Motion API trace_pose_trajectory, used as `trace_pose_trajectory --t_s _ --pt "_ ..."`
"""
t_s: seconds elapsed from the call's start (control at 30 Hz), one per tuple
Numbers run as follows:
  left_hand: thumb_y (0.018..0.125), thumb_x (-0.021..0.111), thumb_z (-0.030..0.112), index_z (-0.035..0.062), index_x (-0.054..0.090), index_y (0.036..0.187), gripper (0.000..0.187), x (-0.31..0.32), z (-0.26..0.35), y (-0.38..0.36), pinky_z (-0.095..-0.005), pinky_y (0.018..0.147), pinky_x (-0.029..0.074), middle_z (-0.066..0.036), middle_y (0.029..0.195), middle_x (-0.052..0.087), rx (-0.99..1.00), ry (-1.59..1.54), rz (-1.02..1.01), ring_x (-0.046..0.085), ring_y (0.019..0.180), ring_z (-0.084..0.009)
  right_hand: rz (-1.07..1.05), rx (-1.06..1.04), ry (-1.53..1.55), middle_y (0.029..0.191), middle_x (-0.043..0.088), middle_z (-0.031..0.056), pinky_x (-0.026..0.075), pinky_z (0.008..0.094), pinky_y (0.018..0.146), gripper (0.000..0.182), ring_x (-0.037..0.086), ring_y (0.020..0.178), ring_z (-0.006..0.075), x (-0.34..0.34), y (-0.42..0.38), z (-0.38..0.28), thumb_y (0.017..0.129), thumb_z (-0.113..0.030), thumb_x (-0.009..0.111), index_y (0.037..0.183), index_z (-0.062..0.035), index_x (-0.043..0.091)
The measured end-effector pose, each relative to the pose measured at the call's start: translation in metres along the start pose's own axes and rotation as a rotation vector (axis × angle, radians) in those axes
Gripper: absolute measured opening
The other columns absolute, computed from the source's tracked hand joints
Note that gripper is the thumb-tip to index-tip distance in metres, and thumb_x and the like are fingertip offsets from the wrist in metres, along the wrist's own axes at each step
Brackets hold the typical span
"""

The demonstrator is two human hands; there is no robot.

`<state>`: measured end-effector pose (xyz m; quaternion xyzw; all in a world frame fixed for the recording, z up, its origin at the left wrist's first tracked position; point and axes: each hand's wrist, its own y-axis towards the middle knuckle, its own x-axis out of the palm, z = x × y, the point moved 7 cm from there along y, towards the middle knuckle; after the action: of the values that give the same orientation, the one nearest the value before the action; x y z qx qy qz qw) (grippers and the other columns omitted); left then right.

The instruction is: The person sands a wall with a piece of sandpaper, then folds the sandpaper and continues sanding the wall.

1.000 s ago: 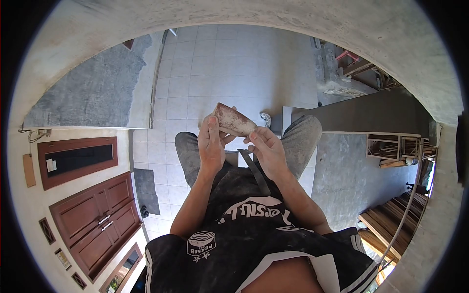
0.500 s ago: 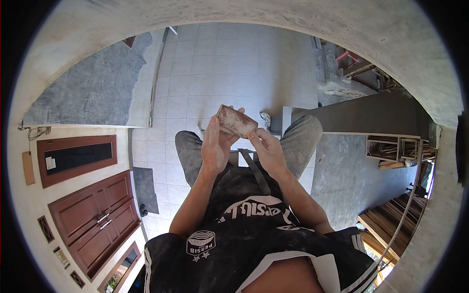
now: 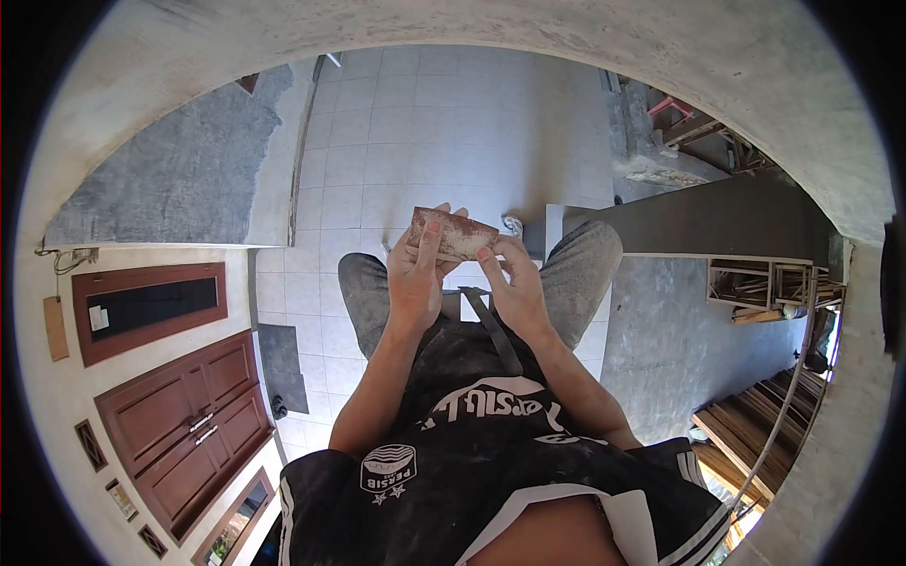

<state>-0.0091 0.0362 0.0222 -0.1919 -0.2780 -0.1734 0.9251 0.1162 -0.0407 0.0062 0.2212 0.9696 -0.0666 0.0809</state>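
Observation:
A reddish-brown piece of sandpaper (image 3: 459, 233), dusted with white, is held up between both hands in front of my knees. My left hand (image 3: 420, 269) grips its left end, thumb flat on the upper face and fingers behind. At the lower right corner, my right hand (image 3: 514, 283) pinches it between thumb and fingers. White dust coats the fingers of both hands. The sandpaper's underside and some fingertips behind it are hidden.
Pale floor tiles (image 3: 406, 123) lie far below. A dark beam (image 3: 717, 222) runs to the right of my knee. Brown double doors (image 3: 189, 429) stand at left. Stacked timber (image 3: 755, 434) lies at lower right. A curved plastered wall (image 3: 566, 28) arches overhead.
The sandpaper has turned so its top edge lies more level. My left thumb has moved from its left edge onto its face; the right hand still pinches the corner.

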Motion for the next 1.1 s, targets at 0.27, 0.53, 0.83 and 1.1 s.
trace_pose_trajectory --t_s 0.27,0.53,0.83,1.1 --pt "0.102 0.055 0.028 -0.0124 0.042 0.136 0.054 -0.003 -0.001 0.000 -0.0396 0.096 0.056 -0.026 0.125 0.059 0.020 -0.016 0.010 0.064 0.112 -0.0269 -0.132 0.138 0.140 0.087 0.064 0.0012 0.047 0.0262 0.078 0.028 0.056 0.085 0.0073 0.000 -0.001 -0.001 0.099 -0.025 0.062 0.096 0.0019 0.067" --pt "0.104 0.038 0.050 -0.0122 0.054 0.122 0.067 -0.006 -0.002 -0.003 -0.0359 0.092 0.056 -0.022 0.112 0.065 -0.138 0.180 0.058 0.068 0.102 -0.0259 -0.094 -0.027 -0.136 0.073 0.056 0.0017 0.044 0.0271 0.070 0.034 0.051 0.076 0.0066 -0.005 0.003 -0.011 0.100 -0.025 0.061 0.080 0.0024 0.056" --pt "0.104 0.046 0.042 -0.0053 0.065 0.087 0.054 -0.022 0.007 -0.005 -0.0283 0.051 0.047 -0.009 0.064 0.066 0.008 0.728 0.147 0.060 0.054 -0.0121 -0.123 0.070 0.365 0.081 0.065 0.0089 0.048 0.0254 0.073 0.033 0.062 0.080 0.0114 0.001 0.002 0.003 0.098 -0.026 0.064 0.110 -0.0024 0.045" --pt "0.102 0.053 0.037 -0.0039 0.067 0.093 0.044 -0.014 0.008 -0.009 -0.0278 0.055 0.049 -0.009 0.067 0.067 0.081 0.828 -0.012 0.062 0.058 -0.0115 -0.115 0.200 0.409 0.085 0.068 0.0124 0.052 0.0262 0.067 0.047 0.064 0.077 0.0120 0.006 0.004 0.002 0.097 -0.030 0.065 0.125 0.0017 0.044"
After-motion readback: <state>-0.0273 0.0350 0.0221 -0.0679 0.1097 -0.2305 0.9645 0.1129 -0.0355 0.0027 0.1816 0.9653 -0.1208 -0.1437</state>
